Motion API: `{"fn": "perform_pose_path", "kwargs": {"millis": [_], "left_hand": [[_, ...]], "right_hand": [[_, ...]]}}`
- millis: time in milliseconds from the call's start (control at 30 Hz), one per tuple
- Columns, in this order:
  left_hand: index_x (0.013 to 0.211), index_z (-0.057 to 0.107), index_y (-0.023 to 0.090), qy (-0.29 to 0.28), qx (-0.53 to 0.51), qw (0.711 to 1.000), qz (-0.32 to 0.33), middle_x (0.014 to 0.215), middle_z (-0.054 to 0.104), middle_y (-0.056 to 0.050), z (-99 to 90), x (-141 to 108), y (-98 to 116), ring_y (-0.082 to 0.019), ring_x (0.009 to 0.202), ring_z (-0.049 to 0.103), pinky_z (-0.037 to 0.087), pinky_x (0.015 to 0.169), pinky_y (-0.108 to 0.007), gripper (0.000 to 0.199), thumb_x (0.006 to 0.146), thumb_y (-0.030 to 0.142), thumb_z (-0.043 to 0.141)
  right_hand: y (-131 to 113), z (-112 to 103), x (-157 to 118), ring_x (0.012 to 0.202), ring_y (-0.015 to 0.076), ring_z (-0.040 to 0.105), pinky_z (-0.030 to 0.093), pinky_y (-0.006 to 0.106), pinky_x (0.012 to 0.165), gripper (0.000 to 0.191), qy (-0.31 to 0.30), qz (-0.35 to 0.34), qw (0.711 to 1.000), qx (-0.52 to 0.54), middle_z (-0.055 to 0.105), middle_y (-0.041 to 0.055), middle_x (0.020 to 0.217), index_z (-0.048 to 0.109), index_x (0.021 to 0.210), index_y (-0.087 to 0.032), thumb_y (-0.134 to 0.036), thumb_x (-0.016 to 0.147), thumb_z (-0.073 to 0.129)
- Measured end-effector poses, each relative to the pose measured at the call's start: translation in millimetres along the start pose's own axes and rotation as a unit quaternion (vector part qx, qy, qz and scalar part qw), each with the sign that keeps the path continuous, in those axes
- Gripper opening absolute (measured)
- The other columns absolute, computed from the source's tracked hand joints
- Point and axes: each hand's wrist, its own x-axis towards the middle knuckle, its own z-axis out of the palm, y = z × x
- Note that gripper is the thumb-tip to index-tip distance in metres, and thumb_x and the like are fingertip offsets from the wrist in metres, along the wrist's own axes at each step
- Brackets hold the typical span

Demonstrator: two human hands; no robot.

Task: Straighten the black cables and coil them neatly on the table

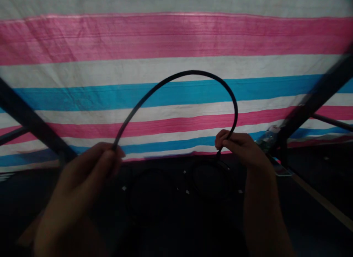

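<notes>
In the head view, a black cable point(193, 72) is up in the air, bent into one open arch against the striped tarpaulin point(176, 36). The left hand point(79, 183) grasps one side of it between thumb and fingers; the right hand point(248, 150) pinches the other side, and a short dark piece shows just under those fingertips. The two held parts are well apart, so this length is spread out rather than looped closed or tied.

Below, on a dark surface point(309, 209), the left coil point(129, 194) and the right coil point(193, 183) lie side by side, with small pale tabs point(124, 188) around them. Those two appear already wound, while the raised length is not. Whether it joins the right coil is too dark to tell. A plastic bottle point(270, 137) is beyond the right hand.
</notes>
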Motion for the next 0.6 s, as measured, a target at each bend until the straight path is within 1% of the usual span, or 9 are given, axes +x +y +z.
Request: {"fn": "perform_pose_path", "kwargs": {"millis": [33,100,133,200,300,400,500,533,600], "left_hand": [[0.084,0.072,0.022,-0.033,0.0,0.999,-0.005,0.069,0.068,-0.001,7.0,-0.3,5.9,-0.014,0.056,0.06,0.047,0.045,-0.019,0.023,0.088,0.045,0.069],[0.085,0.069,0.022,-0.101,0.004,0.995,0.004,0.066,0.062,0.0,20.5,-0.4,14.4,-0.012,0.056,0.056,0.043,0.045,-0.019,0.026,0.093,0.046,0.06],[0.086,0.068,0.021,-0.12,0.008,0.993,0.017,0.065,0.06,0.001,27.3,-0.2,16.8,-0.012,0.056,0.055,0.042,0.046,-0.019,0.027,0.095,0.045,0.057],[0.088,0.067,0.02,-0.124,0.023,0.991,0.039,0.065,0.059,0.001,40.7,0.3,18.1,-0.012,0.058,0.054,0.042,0.05,-0.02,0.027,0.098,0.041,0.053],[0.097,0.071,0.02,-0.102,0.051,0.992,0.054,0.066,0.059,0.001,58.2,0.6,14.8,-0.012,0.059,0.054,0.039,0.051,-0.02,0.025,0.099,0.037,0.051],[0.105,0.073,0.02,-0.117,0.035,0.992,0.037,0.06,0.058,0.002,70.7,-0.6,10.7,-0.011,0.054,0.052,0.037,0.049,-0.02,0.027,0.098,0.037,0.053],[0.108,0.075,0.019,-0.142,-0.001,0.99,0.018,0.056,0.054,0.003,80.7,-3.1,8.0,-0.01,0.049,0.048,0.034,0.046,-0.021,0.031,0.098,0.039,0.053],[0.108,0.075,0.019,-0.136,-0.009,0.991,0.018,0.057,0.054,0.003,83.9,-3.9,7.2,-0.01,0.05,0.048,0.035,0.046,-0.021,0.032,0.098,0.04,0.053],[0.1,0.076,0.019,-0.093,-0.026,0.995,0.021,0.063,0.06,0.001,89.9,-4.8,5.5,-0.011,0.055,0.053,0.039,0.05,-0.021,0.03,0.098,0.04,0.055]], "right_hand": [[-3.2,6.3,0.8,0.074,0.0171,0.061,0.05,0.029,0.067,0.027,-0.041,-0.007,0.999,0.007,0.066,0.0054,0.079,0.073,0.073,-0.018,-0.042,0.084,0.074],[-7.0,18.7,0.8,0.065,0.0135,0.059,0.048,0.025,0.058,0.02,-0.127,0.004,0.991,0.044,0.065,0.0036,0.074,0.076,0.079,-0.017,-0.037,0.082,0.077],[-7.2,24.3,0.1,0.058,0.011,0.056,0.045,0.022,0.053,0.019,-0.171,0.02,0.982,0.077,0.064,0.0017,0.069,0.076,0.083,-0.017,-0.035,0.082,0.078],[-5.0,33.4,-2.1,0.048,0.008,0.054,0.041,0.018,0.045,0.022,-0.228,0.047,0.96,0.153,0.061,-0.0018,0.06,0.076,0.091,-0.016,-0.036,0.081,0.079],[1.0,40.5,-3.4,0.041,0.0077,0.057,0.041,0.015,0.04,0.027,-0.233,0.072,0.94,0.239,0.064,-0.0019,0.058,0.075,0.092,-0.015,-0.039,0.08,0.08],[4.7,44.0,0.3,0.041,0.0088,0.061,0.045,0.015,0.039,0.024,-0.245,0.093,0.929,0.261,0.07,0.0012,0.064,0.076,0.088,-0.014,-0.035,0.079,0.082],[5.4,50.7,5.8,0.059,0.0149,0.072,0.058,0.023,0.056,0.016,-0.245,0.058,0.927,0.276,0.074,0.0062,0.074,0.079,0.085,-0.014,-0.029,0.081,0.081],[5.5,53.7,7.2,0.065,0.0165,0.074,0.059,0.025,0.061,0.014,-0.239,0.038,0.926,0.289,0.075,0.0079,0.08,0.079,0.086,-0.015,-0.028,0.082,0.08],[6.0,59.6,9.1,0.073,0.0182,0.075,0.06,0.027,0.064,0.012,-0.235,0.005,0.922,0.307,0.077,0.0099,0.089,0.08,0.089,-0.016,-0.027,0.084,0.078]]}}
